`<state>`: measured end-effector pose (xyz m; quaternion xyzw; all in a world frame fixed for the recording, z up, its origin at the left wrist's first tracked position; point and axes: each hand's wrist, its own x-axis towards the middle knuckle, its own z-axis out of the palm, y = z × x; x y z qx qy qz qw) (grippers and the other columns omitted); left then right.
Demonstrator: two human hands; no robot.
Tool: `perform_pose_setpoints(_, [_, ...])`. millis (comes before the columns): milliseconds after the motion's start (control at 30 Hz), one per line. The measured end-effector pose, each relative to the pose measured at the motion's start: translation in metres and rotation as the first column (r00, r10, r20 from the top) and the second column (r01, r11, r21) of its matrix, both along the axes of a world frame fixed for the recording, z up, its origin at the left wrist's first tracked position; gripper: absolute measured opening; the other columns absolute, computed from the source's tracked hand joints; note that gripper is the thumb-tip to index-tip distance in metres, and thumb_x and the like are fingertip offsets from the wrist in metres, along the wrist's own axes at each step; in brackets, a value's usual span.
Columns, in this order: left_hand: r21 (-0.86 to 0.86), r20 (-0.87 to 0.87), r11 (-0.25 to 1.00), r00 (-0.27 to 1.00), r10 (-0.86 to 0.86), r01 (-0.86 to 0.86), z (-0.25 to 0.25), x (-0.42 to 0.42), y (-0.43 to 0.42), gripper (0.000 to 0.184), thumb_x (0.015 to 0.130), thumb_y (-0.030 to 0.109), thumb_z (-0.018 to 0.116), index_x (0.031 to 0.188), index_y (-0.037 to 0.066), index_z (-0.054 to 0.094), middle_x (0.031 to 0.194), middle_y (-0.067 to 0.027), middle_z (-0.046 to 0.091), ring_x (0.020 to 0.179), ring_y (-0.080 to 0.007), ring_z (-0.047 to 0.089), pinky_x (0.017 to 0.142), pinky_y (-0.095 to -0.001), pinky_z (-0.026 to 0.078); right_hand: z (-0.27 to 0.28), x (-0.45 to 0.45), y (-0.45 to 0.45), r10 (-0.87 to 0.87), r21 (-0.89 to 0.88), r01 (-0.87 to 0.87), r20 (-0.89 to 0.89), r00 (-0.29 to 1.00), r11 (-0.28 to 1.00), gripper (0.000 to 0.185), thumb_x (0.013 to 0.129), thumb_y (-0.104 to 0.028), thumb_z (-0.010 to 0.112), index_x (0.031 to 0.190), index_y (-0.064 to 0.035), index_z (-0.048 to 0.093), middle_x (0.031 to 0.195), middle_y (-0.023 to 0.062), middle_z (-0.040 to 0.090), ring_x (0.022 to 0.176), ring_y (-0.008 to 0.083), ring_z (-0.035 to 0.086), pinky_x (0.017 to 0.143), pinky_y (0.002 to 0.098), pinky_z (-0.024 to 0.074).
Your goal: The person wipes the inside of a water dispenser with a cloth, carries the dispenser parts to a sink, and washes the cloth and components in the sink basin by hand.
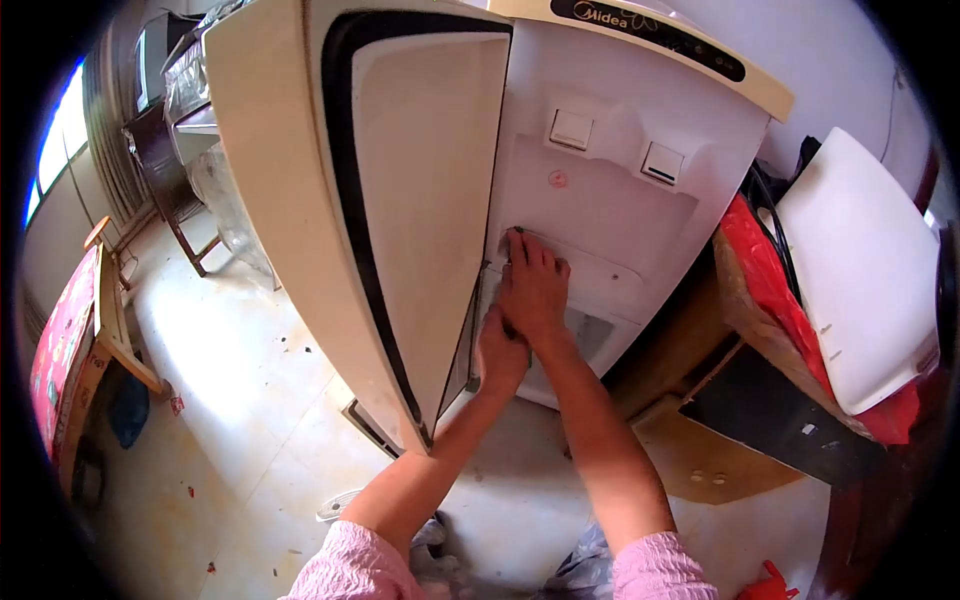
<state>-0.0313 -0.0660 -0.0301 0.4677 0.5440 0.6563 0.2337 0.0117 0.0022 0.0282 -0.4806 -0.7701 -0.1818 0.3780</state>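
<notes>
I have the dispenser [610,225] ahead, mid-scene, its door [430,190] standing open on the left. Both hands are close together at its lower front, beside the door's inner edge: the right hand [537,285] is farther in, fingers bent against the ledge [590,265], the left hand [500,350] just below and nearer. I can't tell whether either is clamped on something, since the fingers hide what lies beneath.

My first worry is the door: its near corner hangs right over the left forearm, so a knock or a swing shut could pinch the arm. Hands this close could also block each other, and fingers could slip off the smooth ledge if pressed hard. A strong pull might rock the dispenser.

The dispenser stands on a pale tiled floor [235,470] dotted with scraps. On the left I see a floral cover [65,340], a blue bag [127,410] and, far off, a curtain [105,120] by a bright window. On the right, a white panel [855,270] leans over a red sheet [750,250] and black cables, a possible snag.
</notes>
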Motion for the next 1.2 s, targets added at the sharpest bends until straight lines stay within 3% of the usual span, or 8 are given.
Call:
perform_pose_setpoints(167, [0.069, 0.076, 0.998, 0.997, -0.011, 0.006, 0.014, 0.01, -0.009, 0.042, 0.081, 0.022, 0.067, 0.115, 0.003, 0.054, 0.104, -0.0183, 0.065, 0.094, -0.0319, 0.064, 0.078, -0.0388, 0.048, 0.028, -0.005, -0.021, -0.132, -0.18, 0.14, 0.056, 0.99, 0.974, 0.044, 0.087, -0.029, 0.056, 0.126, -0.0093, 0.052, 0.127, 0.0097, 0.052, 0.113, 0.0279, 0.05, 0.092, 0.0561, 0.0321])
perform_pose_setpoints(367, [0.116, 0.092, 0.984, 0.985, -0.145, 0.134, -0.013, 0.027, 0.003, 0.032, 0.081, 0.015, 0.066, 0.11, 0.006, 0.056, 0.1, -0.0139, 0.065, 0.093, -0.0304, 0.063, 0.078, -0.0375, 0.048, 0.022, 0.028, -0.028, -0.342, -0.129, 0.343, 0.036, 0.939, 0.93, 0.045, 0.088, -0.033, 0.056, 0.127, -0.0113, 0.051, 0.125, 0.0056, 0.051, 0.111, 0.0253, 0.049, 0.09, 0.0533, 0.0349])
perform_pose_setpoints(567, [-0.098, -0.011, 0.951, 0.956, -0.294, 0.292, 0.016, 0.044, -0.033, 0.021, 0.082, 0.005, 0.06, 0.1, 0.007, 0.052, 0.098, -0.0137, 0.059, 0.09, -0.0348, 0.059, 0.077, -0.0411, 0.046, 0.026, 0.086, -0.056, -0.446, -0.214, 0.405, -0.205, 0.871, 0.889, 0.044, 0.091, -0.026, 0.05, 0.128, -0.0034, 0.05, 0.131, 0.0153, 0.049, 0.121, 0.0348, 0.045, 0.099, 0.0521, 0.0338])
perform_pose_setpoints(767, [0.127, -0.145, 0.975, 0.976, -0.164, 0.182, 0.014, 0.041, -0.052, 0.023, 0.083, 0.0, 0.055, 0.105, 0.006, 0.052, 0.104, -0.0152, 0.056, 0.094, -0.0351, 0.058, 0.081, -0.0404, 0.046, -0.018, 0.103, -0.1, -0.101, -0.088, 0.058, -0.628, 0.772, 0.994, 0.041, 0.095, -0.023, 0.045, 0.129, -0.0011, 0.048, 0.13, 0.0213, 0.047, 0.12, 0.0395, 0.044, 0.102, 0.0432, 0.0352])
perform_pose_setpoints(867, [0.097, -0.148, 0.984, 0.98, -0.136, 0.151, 0.01, 0.035, -0.063, 0.027, 0.082, -0.001, 0.052, 0.108, 0.005, 0.052, 0.104, -0.0166, 0.056, 0.095, -0.0359, 0.057, 0.083, -0.0399, 0.046, -0.085, 0.102, -0.112, -0.145, -0.427, -0.333, -0.77, 0.621, 0.841, 0.038, 0.095, -0.024, 0.047, 0.123, -0.0009, 0.051, 0.122, 0.0169, 0.054, 0.113, 0.0319, 0.051, 0.098, 0.0396, 0.039])
perform_pose_setpoints(967, [0.011, -0.234, 0.983, 0.956, -0.177, 0.185, -0.01, 0.022, -0.06, 0.032, 0.082, -0.002, 0.05, 0.112, 0.005, 0.053, 0.108, -0.0168, 0.057, 0.098, -0.0363, 0.057, 0.087, -0.0392, 0.045, -0.1, 0.08, -0.132, -0.324, -0.138, -0.871, -0.946, -0.025, 0.472, 0.034, 0.094, -0.024, 0.048, 0.119, -0.002, 0.055, 0.112, 0.01, 0.058, 0.105, 0.0226, 0.054, 0.093, 0.0349, 0.0415])
perform_pose_setpoints(1067, [-0.063, -0.277, 0.965, 0.924, -0.262, 0.254, -0.009, -0.002, -0.072, 0.038, 0.079, -0.007, 0.05, 0.115, 0.002, 0.053, 0.118, -0.0166, 0.054, 0.112, -0.0318, 0.053, 0.095, -0.0359, 0.041, -0.129, 0.066, -0.118, -0.371, 0.103, -0.948, -0.903, -0.216, 0.301, 0.031, 0.094, -0.024, 0.05, 0.115, -0.0027, 0.058, 0.108, 0.0045, 0.058, 0.099, 0.0174, 0.053, 0.089, 0.0312, 0.0423])
perform_pose_setpoints(1200, [0.18, -0.503, 0.983, 0.863, 0.055, 0.042, -0.014, -0.028, -0.098, 0.038, 0.076, -0.006, 0.05, 0.113, 0.003, 0.054, 0.119, -0.0174, 0.054, 0.113, -0.0375, 0.05, 0.096, -0.0426, 0.04, -0.112, 0.04, -0.092, -0.328, 0.038, -0.848, -0.912, -0.246, 0.529, 0.034, 0.095, -0.028, 0.051, 0.112, 0.0006, 0.057, 0.104, 0.0073, 0.059, 0.097, 0.0196, 0.054, 0.087, 0.0328, 0.0434])
